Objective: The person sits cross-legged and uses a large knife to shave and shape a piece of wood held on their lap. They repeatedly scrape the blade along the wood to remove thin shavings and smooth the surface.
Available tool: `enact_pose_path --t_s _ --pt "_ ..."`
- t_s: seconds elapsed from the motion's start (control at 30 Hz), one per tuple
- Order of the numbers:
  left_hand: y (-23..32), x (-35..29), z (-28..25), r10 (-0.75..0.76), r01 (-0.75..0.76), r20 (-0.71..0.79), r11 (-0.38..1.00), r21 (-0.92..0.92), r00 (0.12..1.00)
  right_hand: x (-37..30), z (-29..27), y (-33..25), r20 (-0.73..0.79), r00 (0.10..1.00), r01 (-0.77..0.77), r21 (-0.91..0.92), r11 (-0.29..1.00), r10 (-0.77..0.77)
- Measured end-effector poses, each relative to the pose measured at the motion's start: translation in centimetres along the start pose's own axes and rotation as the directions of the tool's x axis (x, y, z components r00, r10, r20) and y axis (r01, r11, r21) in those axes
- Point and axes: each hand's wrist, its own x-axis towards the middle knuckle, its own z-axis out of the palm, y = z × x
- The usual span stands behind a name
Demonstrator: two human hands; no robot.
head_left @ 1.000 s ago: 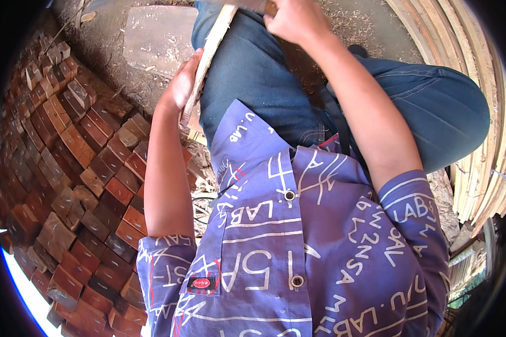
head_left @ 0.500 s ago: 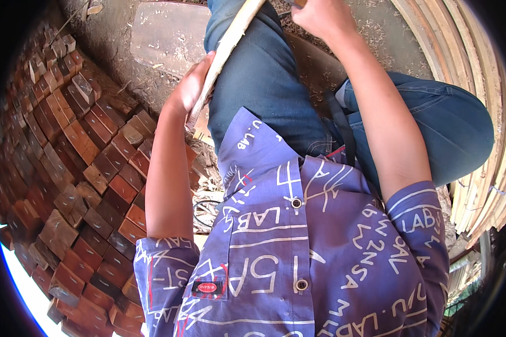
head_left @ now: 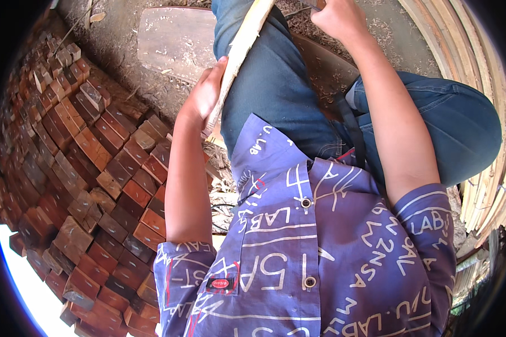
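My left hand (head_left: 204,92) is closed around a long pale wooden strip (head_left: 243,46). The strip slants across my bent leg in blue jeans, and its far end runs out of the top of the picture. Bark-like yellowish colour shows near that end, while the side toward me is bare pale wood. At the top, to the right of the strip, my right hand (head_left: 338,18) is closed on the brown handle of what looks like a knife (head_left: 317,4). Most of this tool is cut off by the upper edge.
A large stack of reddish-brown wooden blocks (head_left: 104,185) rises on my left. Long pale wooden strips (head_left: 483,73) lie along the right. A flat brown board (head_left: 168,39) rests on the ground ahead, and wood shavings (head_left: 385,36) are scattered about.
Both hands, the strip and my legs appear slightly farther right and lower in the picture, as does the surrounding scene. Each hand keeps its grip.
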Motion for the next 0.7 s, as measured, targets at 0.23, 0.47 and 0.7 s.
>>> enact_pose_path --t_s 0.23,0.47,0.7 --pt "-0.4 0.2 0.4 0.017 -0.025 -0.060 0.991 -0.130 0.998 -3.5 1.4 -4.0 0.000 0.993 0.119 0.166 0.979 -0.121" --pt "0.4 0.2 0.1 0.017 -0.022 -0.060 0.997 -0.077 0.998 -1.3 0.5 -3.2 0.059 0.952 0.305 -0.097 0.947 -0.300" --pt "2.6 -2.3 2.1 0.159 -0.135 -0.150 0.978 0.162 0.976 1.2 -1.9 1.2 -0.036 0.998 -0.047 -0.045 0.998 0.046"
